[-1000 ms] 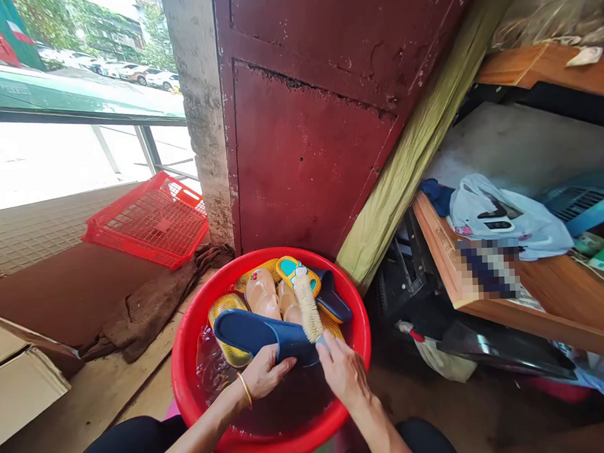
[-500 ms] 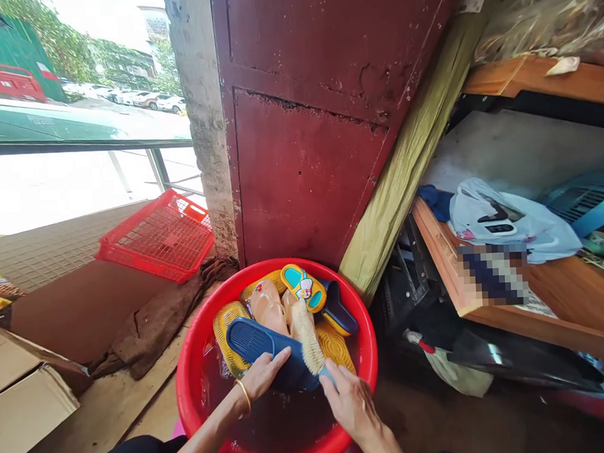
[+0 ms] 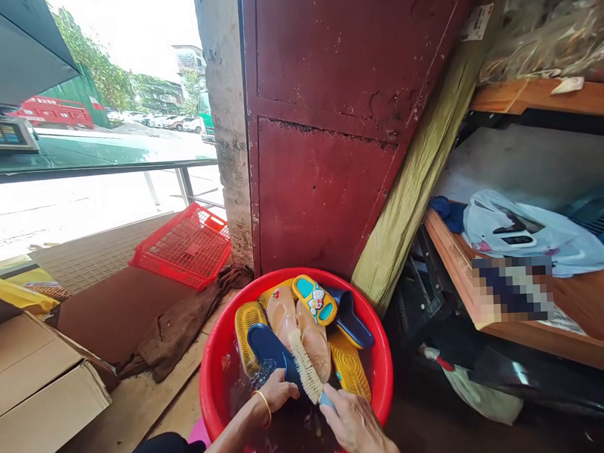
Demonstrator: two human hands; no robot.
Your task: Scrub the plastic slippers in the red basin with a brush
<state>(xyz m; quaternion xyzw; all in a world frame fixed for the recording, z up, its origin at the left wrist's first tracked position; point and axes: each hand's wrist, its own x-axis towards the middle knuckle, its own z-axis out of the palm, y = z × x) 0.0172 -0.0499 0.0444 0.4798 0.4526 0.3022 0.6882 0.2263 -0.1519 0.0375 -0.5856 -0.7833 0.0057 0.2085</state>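
While the right hand (image 3: 351, 417) pinched the blue handle of a scrubbing brush (image 3: 305, 365), fingers wrapped tight, the left hand (image 3: 278, 392) clamped a blue slipper (image 3: 268, 345), thumb against fingers at its side, and there was water splashing just beside it! The pale bristles lay along the slipper's right edge; whether they pressed on it, you couldn't tell. All this was inside a red basin (image 3: 207, 385), over dark water (image 3: 291, 435). Behind the slipper sat two tan sandals (image 3: 284, 313), a small yellow slipper (image 3: 305, 288) with a cartoon figure tipped against them, and a dark blue one (image 3: 355, 319) to the right. Left of the basin lay a brown cloth (image 3: 174, 339), with a red crate (image 3: 186, 253) beyond; behind the basin rose a maroon door (image 3: 326, 212). Far off, parked cars (image 3: 177, 123) stood in glaring daylight.
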